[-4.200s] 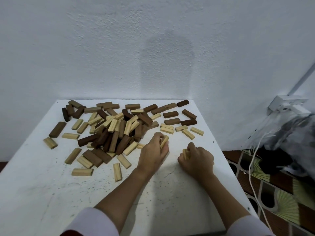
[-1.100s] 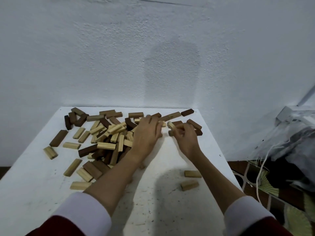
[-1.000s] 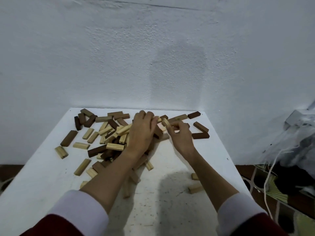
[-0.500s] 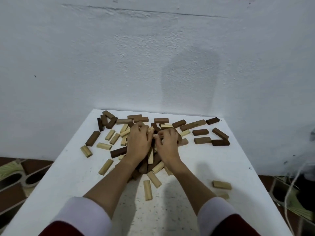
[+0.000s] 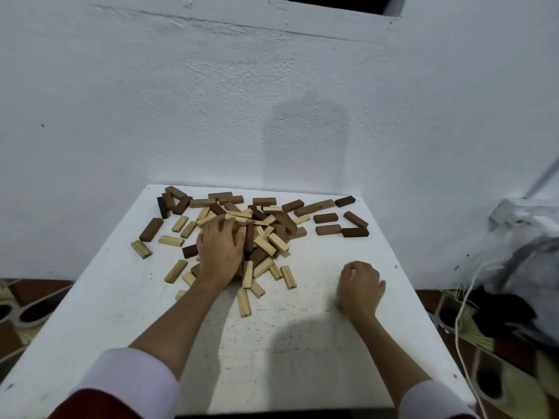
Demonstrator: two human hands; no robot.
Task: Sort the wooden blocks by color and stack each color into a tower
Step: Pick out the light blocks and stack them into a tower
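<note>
Sorting step — we're raking the pile (image 5: 257, 234), no towers yet.
Left hand (image 5: 220, 251) lying flat on blocks; right hand (image 5: 358, 285) curled near table (image 5: 121, 313) — contents unclear; next, picking out light ones.

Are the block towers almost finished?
No towers yet. The left hand rests on the mixed pile; the right hand is curled near the table's right edge, its contents hidden. A few brown blocks lie apart. Sorting and stacking remain.
</note>
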